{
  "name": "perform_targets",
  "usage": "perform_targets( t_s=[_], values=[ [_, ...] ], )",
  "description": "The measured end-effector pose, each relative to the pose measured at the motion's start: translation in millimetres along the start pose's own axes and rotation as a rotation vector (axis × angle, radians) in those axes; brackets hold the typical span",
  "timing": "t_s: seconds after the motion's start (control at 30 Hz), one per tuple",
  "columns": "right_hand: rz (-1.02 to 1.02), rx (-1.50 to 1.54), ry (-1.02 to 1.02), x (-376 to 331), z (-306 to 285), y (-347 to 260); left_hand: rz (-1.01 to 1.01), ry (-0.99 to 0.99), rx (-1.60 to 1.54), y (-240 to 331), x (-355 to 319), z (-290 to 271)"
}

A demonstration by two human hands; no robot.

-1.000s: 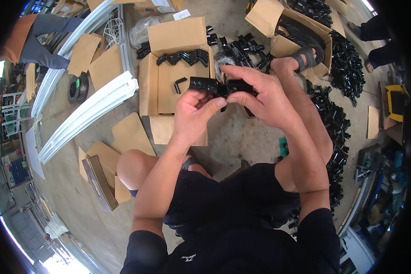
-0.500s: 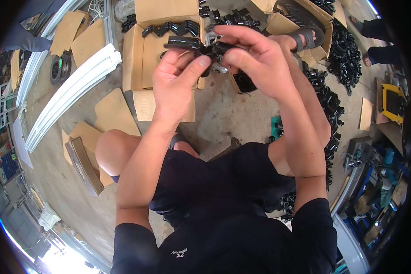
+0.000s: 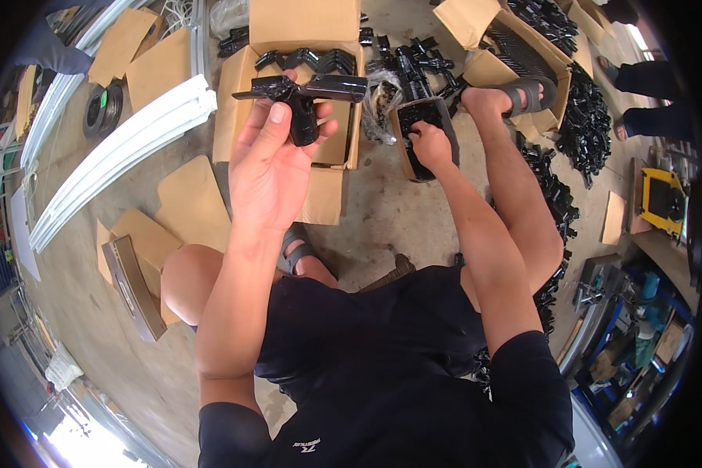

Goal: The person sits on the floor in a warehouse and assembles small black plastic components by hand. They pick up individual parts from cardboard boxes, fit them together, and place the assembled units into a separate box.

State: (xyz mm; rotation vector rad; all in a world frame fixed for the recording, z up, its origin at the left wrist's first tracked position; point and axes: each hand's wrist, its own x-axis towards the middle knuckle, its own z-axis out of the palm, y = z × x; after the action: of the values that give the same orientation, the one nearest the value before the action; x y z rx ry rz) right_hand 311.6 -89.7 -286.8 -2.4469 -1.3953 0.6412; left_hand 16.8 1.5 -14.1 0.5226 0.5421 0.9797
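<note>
Head view: bare concrete floor lies below the seated person.
Front carton: open-topped cardboard, its far flap raised; a row of black angled parts stands along its far side.
Right carton: cardboard, packed with dark pieces ranked side by side.
Dark bin: small, oblong, right of the front carton; its contents are too dark to tell apart.
Left hand: thumb and fingers closed about the black fitting's middle.
Right hand: reaching into the dark bin, fingers bent; whether they hold anything cannot be told.
Black fitting: raised in the left hand, in front of the front carton's interior; its long axis runs left to right, right end slightly higher, with a short stub pointing toward the person.
</note>
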Motion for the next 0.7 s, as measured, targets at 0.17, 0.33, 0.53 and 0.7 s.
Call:
perform_targets(
  t_s=[0.17, 0.33, 0.53, 0.7],
  values=[
    [-0.147, -0.046, 0.069, 20, 23, -12, 0.015, 0.007, -0.051, 13, 5, -18],
    [-0.135, -0.093, 0.029, 27, 41, -12, 0.018, 0.013, -0.057, 22, 10, -31],
    [-0.071, -0.054, 0.014, 25, 41, -13, 0.082, 0.101, -0.040, 35, 18, -42],
    [0.021, -0.016, 0.060, 17, 28, -16, 0.102, 0.201, 0.013, 44, 14, -41]
  ],
)
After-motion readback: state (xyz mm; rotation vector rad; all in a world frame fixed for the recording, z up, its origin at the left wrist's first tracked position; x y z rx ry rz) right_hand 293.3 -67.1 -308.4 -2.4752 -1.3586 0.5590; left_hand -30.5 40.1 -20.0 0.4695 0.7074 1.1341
